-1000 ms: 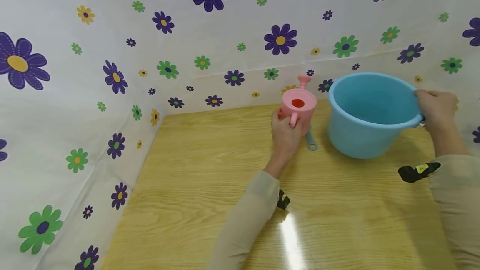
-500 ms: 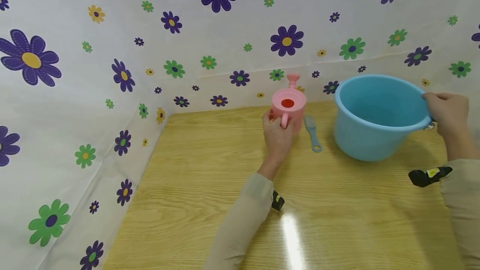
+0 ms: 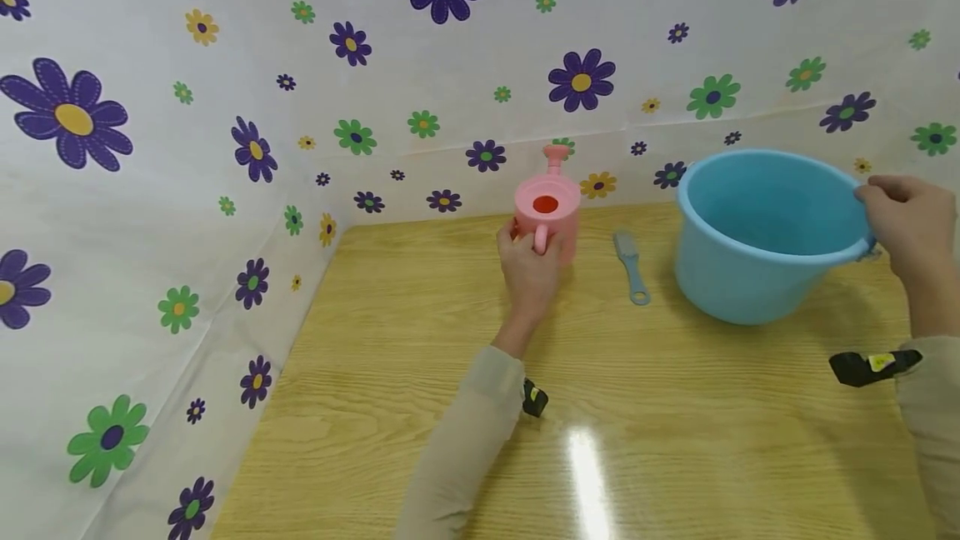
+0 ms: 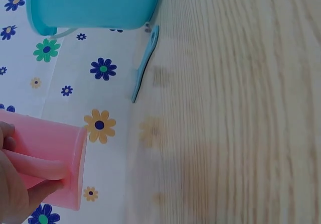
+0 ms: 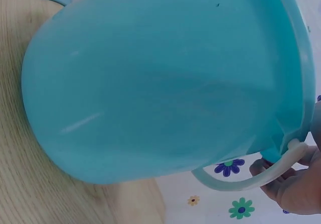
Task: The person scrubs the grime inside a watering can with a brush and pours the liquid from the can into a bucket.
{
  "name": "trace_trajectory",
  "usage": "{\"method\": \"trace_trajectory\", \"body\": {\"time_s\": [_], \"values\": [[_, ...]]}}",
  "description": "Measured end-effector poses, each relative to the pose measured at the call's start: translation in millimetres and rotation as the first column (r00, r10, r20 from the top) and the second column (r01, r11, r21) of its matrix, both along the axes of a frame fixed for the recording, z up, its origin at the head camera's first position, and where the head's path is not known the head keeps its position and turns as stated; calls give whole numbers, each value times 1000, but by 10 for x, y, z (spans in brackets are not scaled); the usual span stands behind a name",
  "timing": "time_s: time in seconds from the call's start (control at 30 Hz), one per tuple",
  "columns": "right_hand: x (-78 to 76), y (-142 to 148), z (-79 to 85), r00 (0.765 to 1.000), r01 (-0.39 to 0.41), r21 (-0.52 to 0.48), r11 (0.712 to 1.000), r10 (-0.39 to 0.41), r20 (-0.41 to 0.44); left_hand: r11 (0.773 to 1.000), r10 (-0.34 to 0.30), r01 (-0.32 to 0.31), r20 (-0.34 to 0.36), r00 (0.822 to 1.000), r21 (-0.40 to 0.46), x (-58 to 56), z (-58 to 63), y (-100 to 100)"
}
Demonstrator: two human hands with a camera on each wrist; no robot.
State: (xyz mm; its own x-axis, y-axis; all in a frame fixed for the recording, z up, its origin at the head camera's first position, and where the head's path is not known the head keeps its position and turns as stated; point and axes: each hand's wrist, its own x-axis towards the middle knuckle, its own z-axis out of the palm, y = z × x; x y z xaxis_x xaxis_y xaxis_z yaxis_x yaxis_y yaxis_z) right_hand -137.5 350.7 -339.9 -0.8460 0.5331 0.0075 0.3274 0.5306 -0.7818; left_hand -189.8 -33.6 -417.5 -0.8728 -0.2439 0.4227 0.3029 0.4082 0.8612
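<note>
My left hand [image 3: 529,272] grips the handle of a pink toy watering can [image 3: 567,227] with a red inside, its sprinkler spout pointing toward the back. In the left wrist view, the watering can [image 4: 50,138] seems raised off the table, its base end apart from the wood. On the right, my right hand [image 3: 917,227] pinches the rim of a light blue bucket [image 3: 738,286]. The right wrist view has the fingers beside the bucket's pale bail handle [image 5: 241,185]. Between watering can and bucket, a blue-grey brush [image 3: 632,267] with a holed handle end lies on the table.
A wood-grain table [image 3: 420,340] spreads below both hands. Behind it and on the left stands a white flowered sheet [image 3: 300,90], close to the watering can and the bucket. Black wrist devices [image 3: 873,367] sit at the sleeve cuffs.
My left hand has carried the watering can leftward, away from the bucket, uncovering the brush. My right hand stays at the bucket rim; the whole view has shifted slightly.
</note>
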Motion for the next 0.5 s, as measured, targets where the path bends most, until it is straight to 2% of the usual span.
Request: {"method": "trace_trajectory", "body": {"time_s": [0.13, 0.23, 0.5], "values": [[24, -72, 31, 1000, 10, -3, 1000, -10, -19, 1000, -3, 2, 26, 1000, 28, -6, -3, -115], [59, -148, 28, 997, 16, 19, 1000, -15, -71, 999, -5, 3, 40, 999, 39, 1, -17, -205], [166, -348, 3, 978, 74, 73, 995, -58, -202, 999, 29, -30, 16, 999, 29, -24, -68, -456]]}}
